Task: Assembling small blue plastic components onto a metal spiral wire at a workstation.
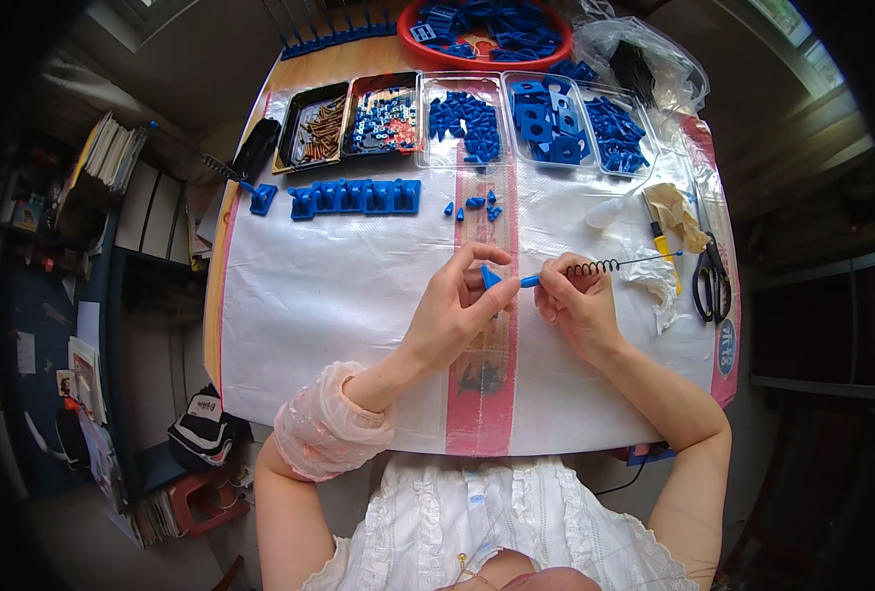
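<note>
My left hand (445,313) is closed on a blue plastic bracket (489,278), gripped between thumb and fingers above the middle of the table. Facing it, my right hand (580,307) pinches a black coil spring (593,267) with a thin rod reaching to the right. A blue plastic tip (529,282) pokes out of the right fingers toward the bracket; whether the two touch I cannot tell. Beyond my hands lie several small blue pieces (475,204). Farther left stands a row of blue brackets (356,199), with a single bracket carrying a spring rod (263,200) beside it.
Along the back are trays of brown screws (321,128), small nuts (383,120) and blue parts (467,120). Behind them sits a red basin (567,47). At right lie scissors (713,281), a yellow utility knife (661,243), brown paper (677,215) and a crumpled white wrapper (664,307).
</note>
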The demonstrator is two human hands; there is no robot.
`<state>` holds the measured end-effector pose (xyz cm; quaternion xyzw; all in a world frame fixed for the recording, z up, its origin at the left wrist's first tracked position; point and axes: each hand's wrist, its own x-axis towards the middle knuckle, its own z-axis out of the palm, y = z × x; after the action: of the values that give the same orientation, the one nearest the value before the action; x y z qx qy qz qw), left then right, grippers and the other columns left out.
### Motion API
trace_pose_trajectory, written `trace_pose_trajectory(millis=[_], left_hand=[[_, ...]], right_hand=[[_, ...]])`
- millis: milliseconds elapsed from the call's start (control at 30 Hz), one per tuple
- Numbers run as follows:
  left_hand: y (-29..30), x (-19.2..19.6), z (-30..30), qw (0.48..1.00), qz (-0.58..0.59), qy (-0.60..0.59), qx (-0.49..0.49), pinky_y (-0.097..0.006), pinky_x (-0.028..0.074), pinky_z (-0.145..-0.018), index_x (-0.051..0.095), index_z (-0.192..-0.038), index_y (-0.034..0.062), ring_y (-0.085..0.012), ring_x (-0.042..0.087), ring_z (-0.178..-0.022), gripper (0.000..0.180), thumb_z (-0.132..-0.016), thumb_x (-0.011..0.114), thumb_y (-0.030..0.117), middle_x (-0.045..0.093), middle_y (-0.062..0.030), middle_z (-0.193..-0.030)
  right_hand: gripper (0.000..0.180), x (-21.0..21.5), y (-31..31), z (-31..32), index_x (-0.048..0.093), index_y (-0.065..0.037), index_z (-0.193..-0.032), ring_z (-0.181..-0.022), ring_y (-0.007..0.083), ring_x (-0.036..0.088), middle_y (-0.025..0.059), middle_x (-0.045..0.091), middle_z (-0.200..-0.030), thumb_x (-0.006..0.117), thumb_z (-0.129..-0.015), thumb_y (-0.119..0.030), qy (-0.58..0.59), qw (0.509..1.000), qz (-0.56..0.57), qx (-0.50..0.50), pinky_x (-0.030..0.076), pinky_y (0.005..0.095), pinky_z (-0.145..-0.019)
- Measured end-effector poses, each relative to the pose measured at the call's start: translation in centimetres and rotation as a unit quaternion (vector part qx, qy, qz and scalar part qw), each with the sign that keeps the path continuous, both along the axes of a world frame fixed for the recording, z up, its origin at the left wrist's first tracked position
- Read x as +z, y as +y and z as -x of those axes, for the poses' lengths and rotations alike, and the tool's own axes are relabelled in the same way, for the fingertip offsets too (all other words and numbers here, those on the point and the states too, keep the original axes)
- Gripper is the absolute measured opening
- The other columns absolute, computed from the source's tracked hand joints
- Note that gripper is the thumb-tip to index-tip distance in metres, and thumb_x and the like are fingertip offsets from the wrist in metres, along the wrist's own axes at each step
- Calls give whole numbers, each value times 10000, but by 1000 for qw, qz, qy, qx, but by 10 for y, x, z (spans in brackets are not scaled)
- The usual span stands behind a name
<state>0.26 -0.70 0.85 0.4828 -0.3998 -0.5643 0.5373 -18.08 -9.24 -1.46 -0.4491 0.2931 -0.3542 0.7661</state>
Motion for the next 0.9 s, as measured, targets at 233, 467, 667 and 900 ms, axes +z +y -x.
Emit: trace_pose_trajectory(millis=[233,467,667,900], left_hand=[[-4,-5,-6,982,-95,157,-40,-193,354,-496,537,-1187,42,-45,459,-550,319,-1019,544,313,615,-50,-782],[-6,2,-11,953,-161,248,-60,-183,327,-463,575,-1144,19,-24,389,-491,395,-1034,480,386,602,-33,-736],[-7,-3,-14,942,-175,277,-74,-193,318,-451,586,-1116,21,-26,373,-474,433,-1036,455,426,604,-33,-732],[-7,-7,-12,959,-114,249,-73,-236,430,-588,548,-1227,25,-72,506,-622,520,-1027,437,491,627,-63,-926]], right_hand=[[89,4,1,0,667,-5,-943,-595,99,583,65,660,-734,687,-915,-88,20,1000,2,12,432,235,-521],[113,5,1,1,669,7,-999,-614,94,582,56,660,-767,681,-911,-63,-3,1000,10,23,435,236,-533],[106,3,1,1,672,9,-996,-614,87,583,49,660,-771,687,-904,-42,19,999,21,27,439,226,-536],[74,1,2,0,682,-3,-965,-592,85,580,50,659,-741,689,-911,-55,34,999,34,8,438,224,-523]])
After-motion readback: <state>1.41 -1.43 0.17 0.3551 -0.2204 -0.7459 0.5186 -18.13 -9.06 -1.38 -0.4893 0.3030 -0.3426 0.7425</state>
